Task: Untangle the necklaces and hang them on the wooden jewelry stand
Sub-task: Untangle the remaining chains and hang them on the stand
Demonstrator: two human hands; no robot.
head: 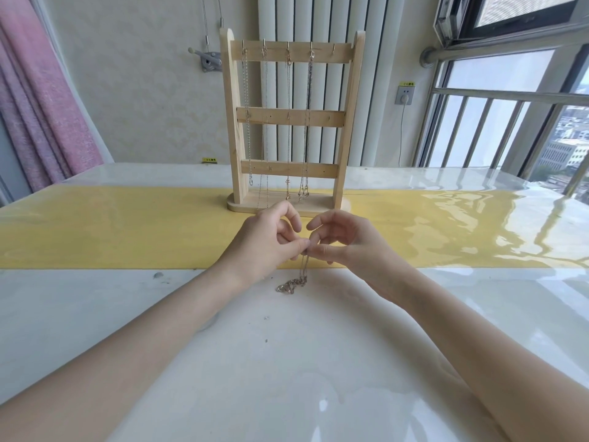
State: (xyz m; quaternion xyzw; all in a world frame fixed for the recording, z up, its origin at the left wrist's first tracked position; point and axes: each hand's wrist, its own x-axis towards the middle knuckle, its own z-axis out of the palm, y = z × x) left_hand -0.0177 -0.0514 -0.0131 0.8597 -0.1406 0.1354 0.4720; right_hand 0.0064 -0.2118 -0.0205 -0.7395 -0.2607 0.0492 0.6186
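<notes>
Head view | left hand [267,240] and right hand [338,240] both pinch top of last necklace [301,275] | chain hangs straight down, lower end bunched on table [223,362] | free fifth hook [333,48] lies up, right on wooden jewelry stand [291,122], nearer right hand

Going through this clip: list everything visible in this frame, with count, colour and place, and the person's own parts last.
wooden jewelry stand: one, pale wood, back centre of table
hung necklaces: four, silvery, on top-bar hooks
free hook: one, top bar, far right
loose necklace: one, silvery, pinched up top, its end piled on the table
table: one, glossy white, fills foreground
yellow strip: one, across the table under the stand
curtain: one, pink, far left
radiator: one, white, behind stand
wall socket: one, white, right of radiator
window railing: one, grey metal, right
left hand: pinches the loose necklace
right hand: pinches the same chain
</notes>
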